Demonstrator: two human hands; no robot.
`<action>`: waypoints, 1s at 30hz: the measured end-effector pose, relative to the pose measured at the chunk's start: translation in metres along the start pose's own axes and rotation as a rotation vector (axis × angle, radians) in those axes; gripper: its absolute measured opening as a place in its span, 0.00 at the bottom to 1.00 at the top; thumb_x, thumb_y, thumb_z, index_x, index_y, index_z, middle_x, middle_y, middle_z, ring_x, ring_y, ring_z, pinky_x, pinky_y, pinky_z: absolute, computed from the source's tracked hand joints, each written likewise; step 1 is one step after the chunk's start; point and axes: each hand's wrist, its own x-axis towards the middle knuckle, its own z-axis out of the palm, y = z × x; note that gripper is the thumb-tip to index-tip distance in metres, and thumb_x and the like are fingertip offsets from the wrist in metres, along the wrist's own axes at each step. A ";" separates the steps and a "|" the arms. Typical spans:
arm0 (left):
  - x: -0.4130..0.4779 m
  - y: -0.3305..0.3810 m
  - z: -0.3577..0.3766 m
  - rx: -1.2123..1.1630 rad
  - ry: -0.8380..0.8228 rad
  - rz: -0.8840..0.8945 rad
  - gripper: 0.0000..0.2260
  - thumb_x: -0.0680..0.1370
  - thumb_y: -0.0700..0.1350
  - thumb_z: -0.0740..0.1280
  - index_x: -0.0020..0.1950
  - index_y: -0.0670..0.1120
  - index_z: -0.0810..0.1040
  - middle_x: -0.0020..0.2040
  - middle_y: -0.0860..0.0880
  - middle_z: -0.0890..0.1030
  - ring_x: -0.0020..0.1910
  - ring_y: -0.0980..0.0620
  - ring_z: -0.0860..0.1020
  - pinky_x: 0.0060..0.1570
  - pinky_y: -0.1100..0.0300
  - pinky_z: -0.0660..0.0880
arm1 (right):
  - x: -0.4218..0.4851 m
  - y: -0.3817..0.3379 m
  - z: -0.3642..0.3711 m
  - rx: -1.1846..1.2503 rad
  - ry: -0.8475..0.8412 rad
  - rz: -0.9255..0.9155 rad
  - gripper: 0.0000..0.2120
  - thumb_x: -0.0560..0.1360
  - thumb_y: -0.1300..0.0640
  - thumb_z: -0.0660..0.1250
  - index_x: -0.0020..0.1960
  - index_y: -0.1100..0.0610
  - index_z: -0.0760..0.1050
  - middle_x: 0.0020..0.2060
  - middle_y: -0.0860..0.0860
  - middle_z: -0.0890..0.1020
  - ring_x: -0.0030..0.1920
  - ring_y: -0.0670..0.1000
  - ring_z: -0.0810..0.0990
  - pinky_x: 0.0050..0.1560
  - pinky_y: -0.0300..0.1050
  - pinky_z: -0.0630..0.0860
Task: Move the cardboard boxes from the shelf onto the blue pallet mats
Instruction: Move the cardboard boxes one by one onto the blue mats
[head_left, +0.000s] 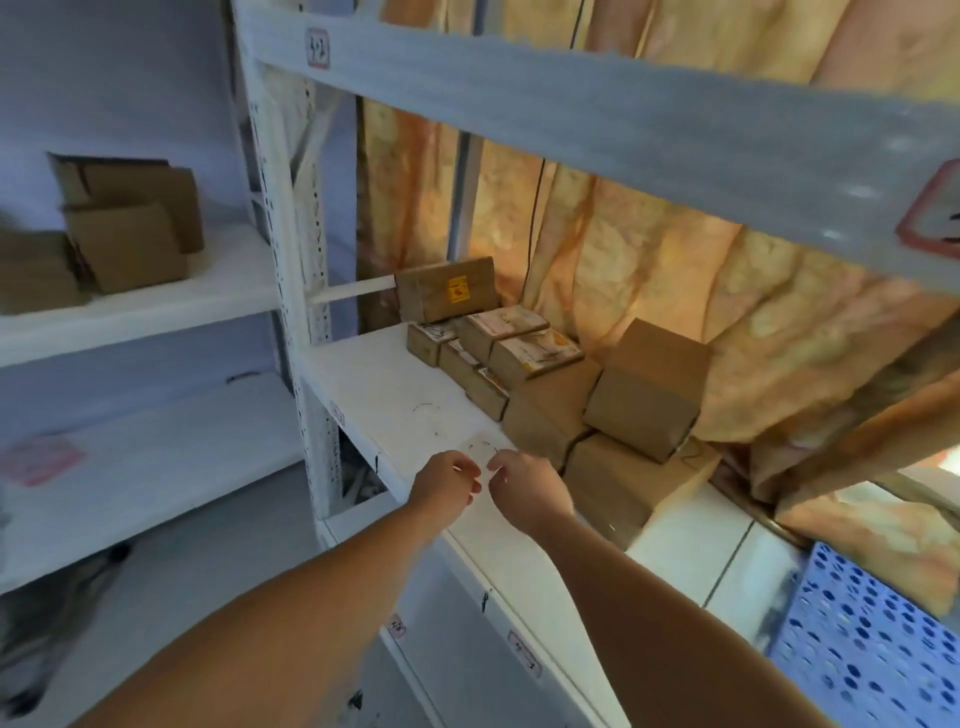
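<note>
From the head camera, both bare arms are reaching out over the front edge of the white metal shelf board (395, 395), the left hand (448, 483) and the right hand (527, 488) sitting nearly fingertip to fingertip, each loosely curled and gripping nothing. The plain brown cardboard boxes (647, 389) are resting in a pile on that board, toward two o'clock from the hands, the lowest large box just beside the right wrist. Smaller taped and labelled cartons (535, 353) are crowding behind them at one o'clock, backed by a pale orange patterned curtain (675, 270). A blue perforated plastic pallet mat (872, 639) is lying at four o'clock, well apart from the boxes. At ten o'clock, more brown boxes (130, 234) are standing on a neighbouring white shelf.
</note>
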 end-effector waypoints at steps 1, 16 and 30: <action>0.011 0.004 -0.003 0.010 0.013 -0.006 0.10 0.79 0.36 0.56 0.48 0.41 0.77 0.43 0.43 0.80 0.40 0.48 0.77 0.40 0.60 0.75 | 0.015 0.000 -0.003 0.017 0.004 -0.005 0.17 0.77 0.58 0.56 0.63 0.51 0.76 0.60 0.52 0.79 0.58 0.53 0.78 0.54 0.45 0.76; 0.152 0.043 -0.059 0.012 -0.071 0.004 0.08 0.78 0.41 0.59 0.49 0.44 0.78 0.43 0.43 0.79 0.43 0.46 0.77 0.45 0.55 0.74 | 0.150 -0.038 -0.017 -0.082 0.164 0.261 0.28 0.77 0.50 0.64 0.74 0.47 0.59 0.77 0.54 0.50 0.77 0.61 0.45 0.73 0.60 0.57; 0.232 0.034 -0.119 0.140 -0.377 0.111 0.08 0.78 0.40 0.61 0.41 0.48 0.77 0.38 0.46 0.77 0.40 0.48 0.75 0.44 0.55 0.73 | 0.199 -0.058 -0.013 0.026 0.253 0.680 0.27 0.79 0.52 0.59 0.74 0.40 0.55 0.76 0.60 0.44 0.74 0.67 0.50 0.71 0.62 0.60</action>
